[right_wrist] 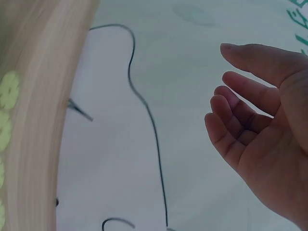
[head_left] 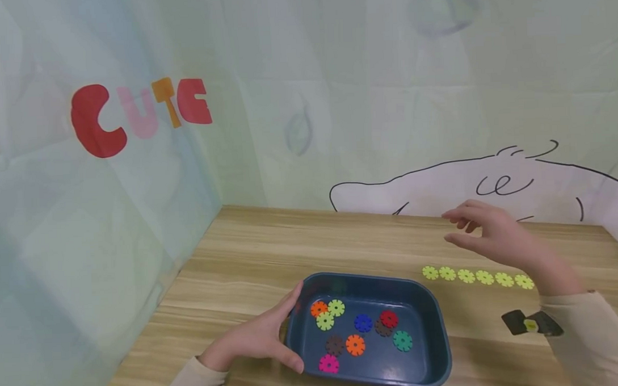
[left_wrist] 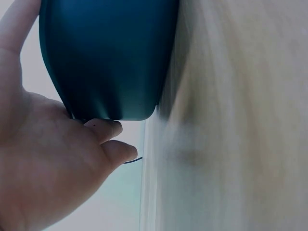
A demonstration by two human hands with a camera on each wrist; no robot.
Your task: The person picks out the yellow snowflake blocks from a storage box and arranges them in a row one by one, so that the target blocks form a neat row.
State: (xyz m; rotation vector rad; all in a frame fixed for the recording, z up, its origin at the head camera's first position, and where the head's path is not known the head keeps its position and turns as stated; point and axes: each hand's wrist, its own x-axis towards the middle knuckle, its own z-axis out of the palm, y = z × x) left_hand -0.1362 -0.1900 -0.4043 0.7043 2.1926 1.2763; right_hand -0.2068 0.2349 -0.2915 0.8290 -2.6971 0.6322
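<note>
A dark blue plastic basin (head_left: pixel 371 378) sits on the table with several notched flower-shaped discs inside, among them a blue disc (head_left: pixel 363 323), a teal disc (head_left: pixel 403 341) and a pink disc (head_left: pixel 328 364). My left hand (head_left: pixel 260 336) holds the basin's left end, thumb at the near corner and fingers at the far one. The left wrist view has the basin's outer wall (left_wrist: pixel 106 57) against that hand (left_wrist: pixel 53 154). Raised over the table at the right, my right hand (head_left: pixel 486 232) holds nothing, its fingers loosely bent, as the right wrist view confirms. Below it runs a straight row of yellow-green discs (head_left: pixel 466 276).
The wooden table (head_left: pixel 270 245) meets cloth-like walls at its back and left. Red, pink and orange letters (head_left: pixel 99 121) mark the left wall, and a white cartoon drawing (head_left: pixel 416 195) spans the bottom of the back wall. The disc row lies right of the basin.
</note>
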